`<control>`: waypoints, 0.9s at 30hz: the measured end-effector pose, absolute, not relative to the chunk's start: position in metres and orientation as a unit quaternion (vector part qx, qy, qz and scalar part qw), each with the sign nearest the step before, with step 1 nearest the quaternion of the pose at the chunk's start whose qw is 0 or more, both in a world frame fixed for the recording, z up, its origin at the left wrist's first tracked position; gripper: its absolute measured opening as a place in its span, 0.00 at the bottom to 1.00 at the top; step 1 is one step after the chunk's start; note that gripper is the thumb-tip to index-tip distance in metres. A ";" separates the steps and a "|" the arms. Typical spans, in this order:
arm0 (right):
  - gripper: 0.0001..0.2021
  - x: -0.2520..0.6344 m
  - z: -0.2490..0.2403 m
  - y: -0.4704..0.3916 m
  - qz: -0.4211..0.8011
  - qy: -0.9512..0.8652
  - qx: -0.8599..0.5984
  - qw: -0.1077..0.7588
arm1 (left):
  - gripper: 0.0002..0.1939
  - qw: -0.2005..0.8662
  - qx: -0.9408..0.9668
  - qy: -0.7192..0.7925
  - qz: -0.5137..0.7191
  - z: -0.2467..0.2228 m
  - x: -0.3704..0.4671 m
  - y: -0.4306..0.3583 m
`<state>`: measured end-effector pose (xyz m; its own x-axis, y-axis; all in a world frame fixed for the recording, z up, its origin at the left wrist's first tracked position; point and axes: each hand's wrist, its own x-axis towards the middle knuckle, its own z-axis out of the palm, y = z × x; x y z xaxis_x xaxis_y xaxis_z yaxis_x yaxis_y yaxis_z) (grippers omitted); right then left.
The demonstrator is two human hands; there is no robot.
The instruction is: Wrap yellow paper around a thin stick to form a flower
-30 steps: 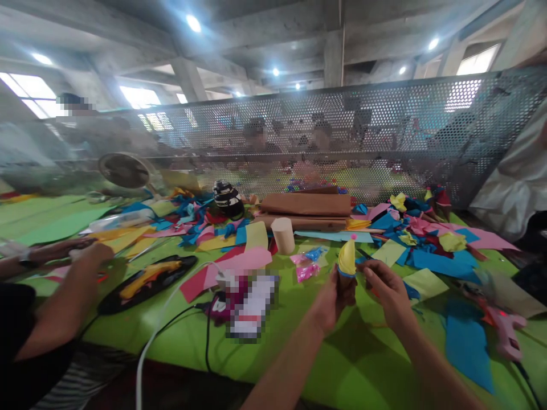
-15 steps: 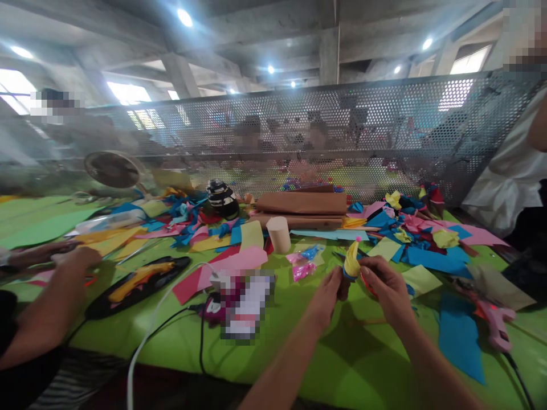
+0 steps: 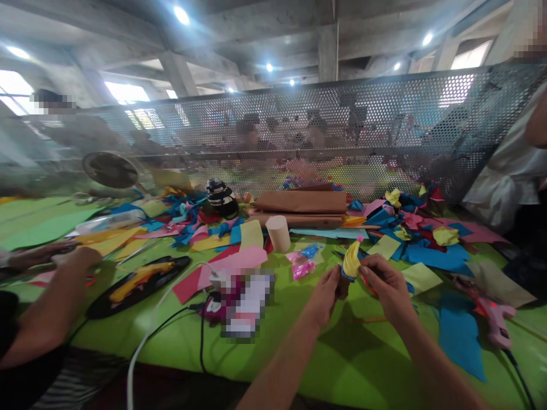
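Note:
Between my two hands, a little above the green table [image 3: 299, 353], is a small yellow cone-shaped paper hat [image 3: 352, 261] with a pink tip and a blue lower edge. My left hand [image 3: 325, 296] is closed around its lower end. The fingers of my right hand [image 3: 381, 279] pinch at its right side; a bit of orange-red shows beneath them, too small to name. Behind the hat lie small plastic bags [image 3: 304, 267] with pink and blue contents. A pink glue gun [image 3: 496, 322] rests right of my right hand, beside a blue paper sheet [image 3: 461, 336].
A phone [image 3: 250, 304] and a power strip [image 3: 216, 307] with cables lie to the left. A cream cylinder [image 3: 278, 234] stands ahead, before folded brown paper [image 3: 301, 202]. A co-worker's arm [image 3: 47, 307] works at far left near a black tray [image 3: 102, 299]. Coloured paper scraps spread across the back.
Very little differs. The hat stays in both hands, and my right fingers have shifted only slightly against it. The view has moved a touch.

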<state>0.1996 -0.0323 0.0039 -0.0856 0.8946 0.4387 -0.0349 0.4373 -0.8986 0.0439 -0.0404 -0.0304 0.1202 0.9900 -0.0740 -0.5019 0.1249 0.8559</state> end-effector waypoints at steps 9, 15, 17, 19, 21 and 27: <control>0.06 0.200 0.002 -0.031 0.395 -0.618 -0.347 0.584 | 0.29 0.695 0.329 0.332 0.547 -0.025 0.043 -0.041; 0.07 0.201 0.003 -0.035 0.357 -0.607 -0.374 0.604 | 0.26 0.622 0.404 0.356 0.568 -0.030 0.039 -0.039; 0.03 0.202 0.006 -0.036 0.312 -0.642 -0.364 0.598 | 0.25 0.604 0.428 0.365 0.564 -0.029 0.038 -0.039; 0.01 0.203 0.009 -0.036 0.272 -0.672 -0.357 0.589 | 0.25 0.596 0.443 0.370 0.558 -0.028 0.037 -0.039; 0.02 0.203 0.010 -0.035 0.250 -0.685 -0.358 0.583 | 0.25 0.595 0.450 0.367 0.556 -0.027 0.037 -0.039; 0.02 0.203 0.009 -0.034 0.234 -0.701 -0.366 0.566 | 0.26 0.597 0.454 0.365 0.552 -0.028 0.037 -0.039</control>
